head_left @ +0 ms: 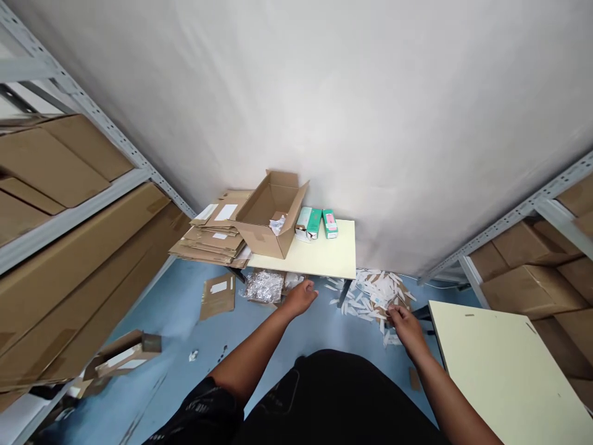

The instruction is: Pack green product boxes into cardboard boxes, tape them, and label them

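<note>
My left hand (301, 298) hovers just in front of the pale yellow table (343, 253), its fingers loosely curled and no object showing in them. My right hand (406, 324) is farther right, beside the corner of a second table, fingers pressed together. Whether it pinches a small thing I cannot make out against the white scraps (377, 290) on the floor behind it. On the first table stand an open cardboard box (262, 238) with crumpled white paper inside, and two green boxes (309, 222) (330, 224) to its right.
Flattened cardboard boxes (217, 238) are stacked on the table's left end. A bag of crinkled clear plastic (263, 287) lies below. Shelves with cartons flank both sides (83, 278) (532, 290). The second table (504, 364) stands at right. An open carton (127, 352) lies on the left floor.
</note>
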{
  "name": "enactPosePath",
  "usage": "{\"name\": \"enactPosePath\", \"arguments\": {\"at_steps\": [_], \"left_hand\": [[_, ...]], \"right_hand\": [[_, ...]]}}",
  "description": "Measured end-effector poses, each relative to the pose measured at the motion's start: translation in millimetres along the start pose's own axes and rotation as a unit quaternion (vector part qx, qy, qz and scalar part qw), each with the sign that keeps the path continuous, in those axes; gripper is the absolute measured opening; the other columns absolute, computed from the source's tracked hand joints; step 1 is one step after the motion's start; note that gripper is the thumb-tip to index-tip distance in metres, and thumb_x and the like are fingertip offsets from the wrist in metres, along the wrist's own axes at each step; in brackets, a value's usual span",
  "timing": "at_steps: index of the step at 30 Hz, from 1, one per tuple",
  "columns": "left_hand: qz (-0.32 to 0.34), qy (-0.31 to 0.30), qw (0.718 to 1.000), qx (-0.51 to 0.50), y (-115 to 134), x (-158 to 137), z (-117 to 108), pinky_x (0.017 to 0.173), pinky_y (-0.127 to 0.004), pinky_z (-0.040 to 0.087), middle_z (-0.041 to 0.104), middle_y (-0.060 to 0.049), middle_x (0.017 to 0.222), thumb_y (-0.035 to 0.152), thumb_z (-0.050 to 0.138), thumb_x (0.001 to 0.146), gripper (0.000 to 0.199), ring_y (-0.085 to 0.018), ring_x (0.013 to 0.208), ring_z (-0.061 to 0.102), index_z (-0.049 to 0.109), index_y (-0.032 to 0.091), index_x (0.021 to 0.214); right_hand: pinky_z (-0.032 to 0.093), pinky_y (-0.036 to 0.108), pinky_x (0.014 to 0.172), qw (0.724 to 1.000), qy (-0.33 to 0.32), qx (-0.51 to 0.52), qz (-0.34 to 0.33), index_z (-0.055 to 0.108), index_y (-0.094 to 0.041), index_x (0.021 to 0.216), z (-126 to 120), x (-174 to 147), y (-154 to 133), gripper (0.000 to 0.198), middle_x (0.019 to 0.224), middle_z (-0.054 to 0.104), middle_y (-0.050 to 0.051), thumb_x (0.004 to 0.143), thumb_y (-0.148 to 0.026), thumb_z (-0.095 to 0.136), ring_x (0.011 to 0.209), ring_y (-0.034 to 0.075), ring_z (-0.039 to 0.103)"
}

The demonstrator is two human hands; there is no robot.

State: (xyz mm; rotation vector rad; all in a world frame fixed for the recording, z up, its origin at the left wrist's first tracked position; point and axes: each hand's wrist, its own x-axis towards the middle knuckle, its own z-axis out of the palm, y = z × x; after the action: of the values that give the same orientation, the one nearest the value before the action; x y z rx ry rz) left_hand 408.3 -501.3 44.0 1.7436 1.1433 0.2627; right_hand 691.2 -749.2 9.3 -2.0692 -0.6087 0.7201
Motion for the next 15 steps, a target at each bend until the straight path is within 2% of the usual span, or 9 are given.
{"name": "enactPosePath", "arguments": {"at_steps": [3,6,11,15], "left_hand": [[-0.015,-0.011,0.999,0.035,-12,12,-33,0.094,-0.034,0.051,0.074,-0.010,0.119,0.036,0.069,0.083,0.033,-0.027,0.112,0.069,0.066,0.021,0.113],[-0.028,-0.013,0.999,0.032,-23,21,-52,0.094,-0.034,0.050,0.074,-0.009,0.120,0.035,0.067,0.085,0.029,-0.026,0.111,0.069,0.066,0.021,0.110],[-0.063,-0.002,0.998,0.006,-38,35,-63,0.094,-0.036,0.051,0.075,-0.010,0.115,0.034,0.065,0.085,0.027,-0.029,0.109,0.069,0.068,0.020,0.107],[-0.074,0.017,0.997,-0.003,-42,51,-65,0.090,-0.036,0.051,0.076,-0.008,0.108,0.035,0.065,0.083,0.026,-0.028,0.103,0.070,0.069,0.020,0.105]], "right_hand": [[0.055,0.036,0.078,0.999,-0.038,-0.009,0.005,0.072,-0.021,0.097,34,12,-17,0.047,0.092,0.079,0.007,0.082,-0.062,0.054,0.087,0.029,0.075],[0.053,0.035,0.077,0.996,-0.064,-0.061,-0.003,0.072,-0.021,0.094,59,32,-29,0.048,0.090,0.078,0.006,0.083,-0.063,0.053,0.087,0.028,0.073],[0.053,0.036,0.083,0.988,-0.086,-0.129,-0.021,0.073,-0.022,0.102,90,95,-60,0.050,0.096,0.077,0.007,0.088,-0.063,0.049,0.093,0.028,0.072],[0.050,0.038,0.095,0.979,-0.090,-0.179,-0.026,0.067,-0.019,0.126,126,168,-102,0.058,0.115,0.074,0.012,0.089,-0.061,0.052,0.108,0.030,0.070]]}}
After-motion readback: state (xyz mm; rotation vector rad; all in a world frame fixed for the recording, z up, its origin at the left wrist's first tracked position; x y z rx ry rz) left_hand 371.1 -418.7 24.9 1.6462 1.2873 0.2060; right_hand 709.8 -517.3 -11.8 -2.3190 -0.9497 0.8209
